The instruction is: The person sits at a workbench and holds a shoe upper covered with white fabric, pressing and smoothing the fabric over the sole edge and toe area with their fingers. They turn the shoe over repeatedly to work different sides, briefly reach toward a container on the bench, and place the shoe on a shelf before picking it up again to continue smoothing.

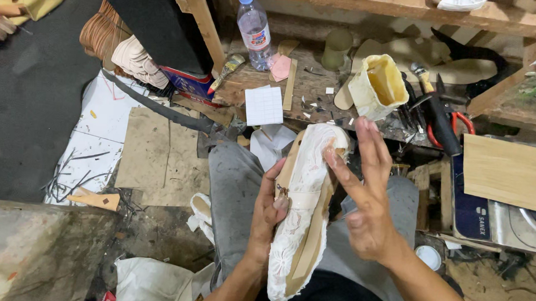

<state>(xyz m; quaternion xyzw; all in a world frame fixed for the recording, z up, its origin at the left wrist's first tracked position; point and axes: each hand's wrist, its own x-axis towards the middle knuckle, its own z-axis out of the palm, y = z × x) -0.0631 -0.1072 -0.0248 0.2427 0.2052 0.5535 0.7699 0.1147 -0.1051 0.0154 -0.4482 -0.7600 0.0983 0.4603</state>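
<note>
The left hand clasps the white lace-covered shoe upper on its tan last at mid-length over the lap, long axis running away from the body, while the open right hand touches its far end with flat fingertips.

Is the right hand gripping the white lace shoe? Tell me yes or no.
No: the right hand is open, fingers spread, only its fingertips touching the white lace shoe, while the left hand grips it from the side.
</note>
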